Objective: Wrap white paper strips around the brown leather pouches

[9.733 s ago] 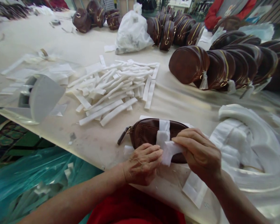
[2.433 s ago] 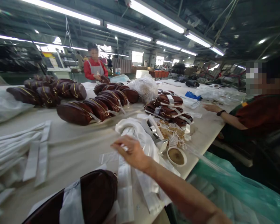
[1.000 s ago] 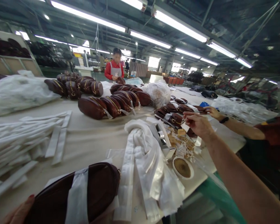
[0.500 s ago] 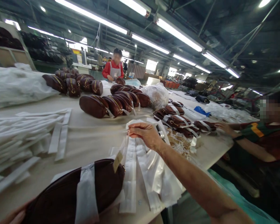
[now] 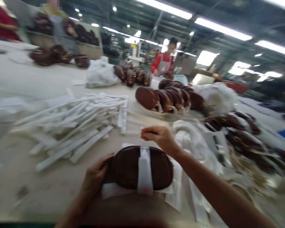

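Observation:
A dark brown leather bag [image 5: 125, 167] with a rounded outline and a white paper-like band [image 5: 144, 172] around its middle is in front of me. My left hand [image 5: 96, 174] grips its left end, the fingers partly hidden behind it. Just above the bag's top edge is my right hand [image 5: 160, 137], thumb and fingers pinched together. A tiny pale bit shows at its fingertips, too blurred to name. Under and beside the bag lie white sheets or strips, partly hidden by it.
A heap of white strips [image 5: 85, 123] lies to the left. Several brown bags [image 5: 146, 97] stand in a row beyond my hands. Banded bags [image 5: 244, 139] and a tangle of tan cords [image 5: 251, 167] lie right. A co-worker in red [image 5: 163, 63] stands across the table.
My view has swung left. My right hand has moved from over the white strips to above the bag, still pinched. The bag now lies level before me, still in my left hand.

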Available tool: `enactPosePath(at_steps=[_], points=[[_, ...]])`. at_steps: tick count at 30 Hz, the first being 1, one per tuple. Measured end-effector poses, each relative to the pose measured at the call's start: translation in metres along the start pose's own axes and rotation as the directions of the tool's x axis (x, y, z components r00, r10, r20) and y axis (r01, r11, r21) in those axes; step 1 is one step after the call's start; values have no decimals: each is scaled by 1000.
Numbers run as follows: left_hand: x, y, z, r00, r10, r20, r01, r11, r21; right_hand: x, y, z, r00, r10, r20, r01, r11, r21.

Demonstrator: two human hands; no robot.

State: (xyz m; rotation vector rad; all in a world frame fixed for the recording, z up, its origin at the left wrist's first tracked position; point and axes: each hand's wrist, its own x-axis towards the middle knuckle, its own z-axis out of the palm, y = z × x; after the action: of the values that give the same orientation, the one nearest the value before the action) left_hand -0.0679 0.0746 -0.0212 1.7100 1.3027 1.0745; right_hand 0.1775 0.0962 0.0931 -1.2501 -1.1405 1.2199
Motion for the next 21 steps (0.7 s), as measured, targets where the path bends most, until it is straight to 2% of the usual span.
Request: enactPosePath(at_steps=[2,8,12,14,17,19,21], points=[[-2,-5,3,998,-63,-11,61,992,-114,3,12,12,999,24,38,-21,997,-72],[2,-9,15,985,-139,-106,124,983,-137,13,34,38,977,85,197,-38,972,-231],[4,-10,18,977,-168,-130,143,973,-183,22,43,51,976,94,196,-35,958,-286],[5,-12,19,974,-181,-139,152,969,-196,27,47,57,978,32,204,46,929,-367],[5,-13,21,968,-200,-154,166,964,-210,34,53,67,946,-84,313,247,813,-528],[4,-12,22,963,-215,-163,176,959,-221,37,56,72,912,-93,399,333,737,-588],[3,-12,23,958,-232,-169,189,953,-237,39,59,76,896,-49,441,345,701,-624]])
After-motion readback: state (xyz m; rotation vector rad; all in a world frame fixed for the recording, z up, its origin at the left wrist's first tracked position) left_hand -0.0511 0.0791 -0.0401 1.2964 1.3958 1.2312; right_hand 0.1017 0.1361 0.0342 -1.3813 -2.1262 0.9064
